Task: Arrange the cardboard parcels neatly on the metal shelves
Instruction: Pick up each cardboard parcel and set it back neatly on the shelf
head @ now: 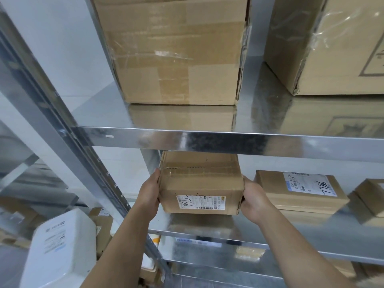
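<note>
Both hands grip one box on the middle shelf — left hand and right hand pressed to its sides. Fingers are mostly hidden behind it.

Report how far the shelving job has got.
Done: two big boxes stand on the upper shelf; a flat parcel lies on the middle shelf. In hand: left hand and right hand grip a labelled box there. Left: packages beside the rack.

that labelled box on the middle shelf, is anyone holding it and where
Yes. Both hands grip the labelled cardboard parcel by its two side ends: the left hand on its left end, the right hand on its right end.
</note>
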